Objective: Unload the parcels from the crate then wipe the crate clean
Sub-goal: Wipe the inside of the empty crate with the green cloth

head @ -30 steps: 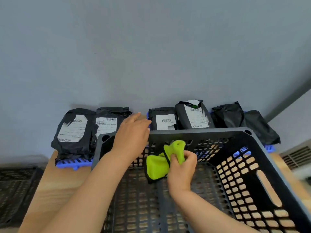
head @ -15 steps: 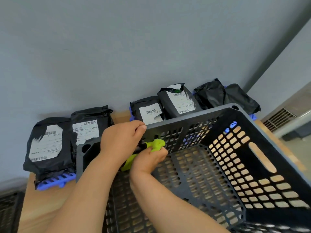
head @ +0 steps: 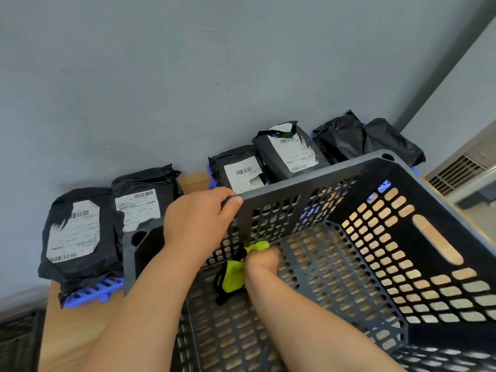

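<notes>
A dark grey perforated crate (head: 397,167) fills the lower right; no parcels show inside it. My left hand (head: 197,224) grips the crate's far rim near its left corner. My right hand (head: 261,263) holds a yellow-green cloth (head: 234,272) with black trim, low against the inside of the far wall where it meets the floor. Several black parcels with white labels lean against the wall behind the crate: one at far left (head: 76,234), one beside it (head: 143,200), two in the middle (head: 239,170) (head: 290,150), and unlabelled ones at right (head: 367,138).
The parcels rest on blue plastic racks (head: 91,292) on a wooden table (head: 64,336). A grey wall rises behind. Another dark crate (head: 18,342) sits at the lower left, off the table. A vent grille (head: 453,173) shows at the far right.
My right hand has carried the cloth down from the upper far wall to its base. My left hand has curled over the rim. The view has swung left and tilted.
</notes>
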A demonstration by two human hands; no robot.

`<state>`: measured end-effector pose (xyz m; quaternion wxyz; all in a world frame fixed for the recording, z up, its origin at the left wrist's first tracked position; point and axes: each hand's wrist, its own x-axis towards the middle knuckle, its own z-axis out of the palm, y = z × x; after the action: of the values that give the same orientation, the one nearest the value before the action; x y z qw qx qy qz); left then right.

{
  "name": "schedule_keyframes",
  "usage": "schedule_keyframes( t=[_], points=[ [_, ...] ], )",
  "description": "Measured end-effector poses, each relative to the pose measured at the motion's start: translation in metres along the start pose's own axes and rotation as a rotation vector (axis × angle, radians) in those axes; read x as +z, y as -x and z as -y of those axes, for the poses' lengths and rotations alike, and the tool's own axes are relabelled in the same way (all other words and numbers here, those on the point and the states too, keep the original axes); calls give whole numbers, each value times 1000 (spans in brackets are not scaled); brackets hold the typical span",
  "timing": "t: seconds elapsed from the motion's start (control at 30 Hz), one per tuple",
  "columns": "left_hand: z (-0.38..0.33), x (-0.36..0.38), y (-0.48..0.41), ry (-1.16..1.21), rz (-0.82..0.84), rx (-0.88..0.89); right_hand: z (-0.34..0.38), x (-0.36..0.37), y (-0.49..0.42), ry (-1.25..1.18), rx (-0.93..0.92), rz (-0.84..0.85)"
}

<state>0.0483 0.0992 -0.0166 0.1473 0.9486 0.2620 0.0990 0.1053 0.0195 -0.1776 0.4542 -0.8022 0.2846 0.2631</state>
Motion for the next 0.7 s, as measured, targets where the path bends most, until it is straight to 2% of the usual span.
schedule_keyframes(
  t=[0.17,0.5,0.7],
  points=[
    [0,-1,0,3,1,0,15,-9,9,-195,43,12],
    [-2,-5,1,17,16,-6,34,-26,42,-428,-210,-145],
    [-4,-6,2,25,25,-12,60,-53,82,-699,-389,-167]
  ],
)
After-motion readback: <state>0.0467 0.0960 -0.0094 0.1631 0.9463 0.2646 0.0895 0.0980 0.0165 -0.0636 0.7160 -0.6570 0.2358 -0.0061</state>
